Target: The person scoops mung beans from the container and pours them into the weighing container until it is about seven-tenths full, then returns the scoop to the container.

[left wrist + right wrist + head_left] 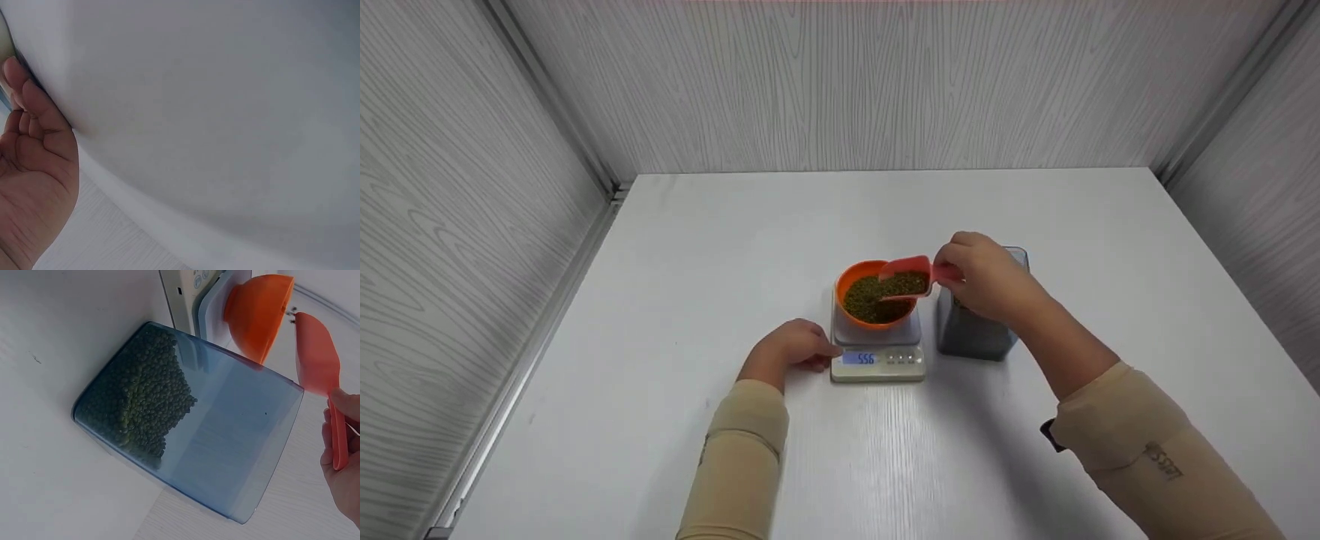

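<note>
My right hand point(988, 276) grips the handle of a red scoop point(318, 354), tilted over an orange bowl point(856, 271). Small green beans point(905, 283) lie in the scoop, and a few are dropping off its tip in the right wrist view. More beans fill much of the bowl, which stands on a white kitchen scale point(915, 367) whose display seems to read 556. Relaxed fingers of my left hand point(793, 346) touch the scale's left edge beside the display; in the left wrist view that hand point(36, 169) shows its palm.
Right of the scale stands a clear bluish container point(236, 433), partly filled with green beans point(149, 394); my right hand partly covers it in the head view. The white table point(720, 247) is bounded by grey wood-grain panels point(840, 90) at the back and sides.
</note>
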Demonstrator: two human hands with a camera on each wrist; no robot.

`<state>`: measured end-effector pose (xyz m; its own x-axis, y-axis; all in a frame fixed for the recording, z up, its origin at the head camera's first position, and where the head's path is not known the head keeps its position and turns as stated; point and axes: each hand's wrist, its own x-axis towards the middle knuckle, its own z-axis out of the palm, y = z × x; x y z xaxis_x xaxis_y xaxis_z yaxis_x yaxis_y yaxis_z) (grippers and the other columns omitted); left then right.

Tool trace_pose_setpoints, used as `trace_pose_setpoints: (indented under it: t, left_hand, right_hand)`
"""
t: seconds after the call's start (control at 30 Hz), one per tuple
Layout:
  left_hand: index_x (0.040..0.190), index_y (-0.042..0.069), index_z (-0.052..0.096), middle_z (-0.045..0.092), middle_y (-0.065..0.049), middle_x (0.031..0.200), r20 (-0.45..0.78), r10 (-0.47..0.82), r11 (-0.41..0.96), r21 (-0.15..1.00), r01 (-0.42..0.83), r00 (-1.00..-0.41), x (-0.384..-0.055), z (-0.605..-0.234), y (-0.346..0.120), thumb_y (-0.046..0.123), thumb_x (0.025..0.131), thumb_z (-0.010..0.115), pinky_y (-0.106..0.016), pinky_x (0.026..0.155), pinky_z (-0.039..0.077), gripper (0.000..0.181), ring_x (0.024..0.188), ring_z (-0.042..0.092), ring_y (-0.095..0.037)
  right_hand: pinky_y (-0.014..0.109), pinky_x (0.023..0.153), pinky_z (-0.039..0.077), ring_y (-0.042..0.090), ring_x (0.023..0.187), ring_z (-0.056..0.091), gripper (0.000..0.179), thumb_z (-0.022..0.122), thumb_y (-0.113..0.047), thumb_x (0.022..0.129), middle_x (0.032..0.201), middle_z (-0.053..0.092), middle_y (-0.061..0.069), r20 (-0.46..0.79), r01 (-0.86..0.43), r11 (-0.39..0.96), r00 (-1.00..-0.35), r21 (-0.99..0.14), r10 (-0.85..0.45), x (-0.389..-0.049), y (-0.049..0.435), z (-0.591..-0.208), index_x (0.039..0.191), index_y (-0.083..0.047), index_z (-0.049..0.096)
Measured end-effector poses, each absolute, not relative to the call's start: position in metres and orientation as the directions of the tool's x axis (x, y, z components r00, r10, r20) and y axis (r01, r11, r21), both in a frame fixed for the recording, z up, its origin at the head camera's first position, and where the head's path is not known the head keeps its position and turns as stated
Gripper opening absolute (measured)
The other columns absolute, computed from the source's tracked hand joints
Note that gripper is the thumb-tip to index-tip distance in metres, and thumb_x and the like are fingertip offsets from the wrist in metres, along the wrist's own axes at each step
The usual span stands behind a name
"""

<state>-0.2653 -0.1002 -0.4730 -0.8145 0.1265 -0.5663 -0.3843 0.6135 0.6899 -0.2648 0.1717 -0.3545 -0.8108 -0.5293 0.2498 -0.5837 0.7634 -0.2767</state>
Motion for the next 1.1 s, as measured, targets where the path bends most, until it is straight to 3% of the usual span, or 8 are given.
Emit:
trace_pose_setpoints:
  t: [0.33,0.77,1.1]
  left_hand:
    - [0.085,0.008,0.064,0.064,-0.004,0.074,-0.546,0.132,0.601,0.707,-0.371,-0.827,-0.266,-0.475,-0.101,0.025,0.078,0.072,-0.028,0.065,0.049,0.019,0.065,0.059,-0.015]
    - [0.087,0.009,0.064,0.065,-0.004,0.076,-0.552,0.124,0.605,0.701,-0.378,-0.824,-0.266,-0.475,-0.101,0.025,0.077,0.072,-0.028,0.065,0.049,0.021,0.066,0.06,-0.015]
    - [0.088,0.009,0.064,0.065,-0.005,0.076,-0.563,0.124,0.607,0.695,-0.386,-0.817,-0.268,-0.476,-0.102,0.025,0.077,0.072,-0.028,0.067,0.049,0.021,0.067,0.06,-0.015]
  right_hand:
    - [0.036,0.073,0.048,0.023,0.081,0.052,0.009,0.063,-0.003,0.082,0.083,0.056,0.008,0.257,-0.597,0.766,-0.8,-0.239,-0.543,-0.266,0.164,-0.353,0.091,-0.004,0.065]
    - [0.034,0.077,0.048,0.022,0.085,0.05,0.014,0.064,-0.008,0.084,0.088,0.056,0.008,0.208,-0.509,0.837,-0.857,-0.199,-0.472,-0.27,0.159,-0.348,0.097,-0.005,0.065]
    - [0.034,0.077,0.048,0.025,0.082,0.051,0.014,0.067,-0.003,0.08,0.086,0.057,0.01,0.279,-0.549,0.829,-0.817,-0.106,-0.505,-0.273,0.161,-0.349,0.095,-0.003,0.065]
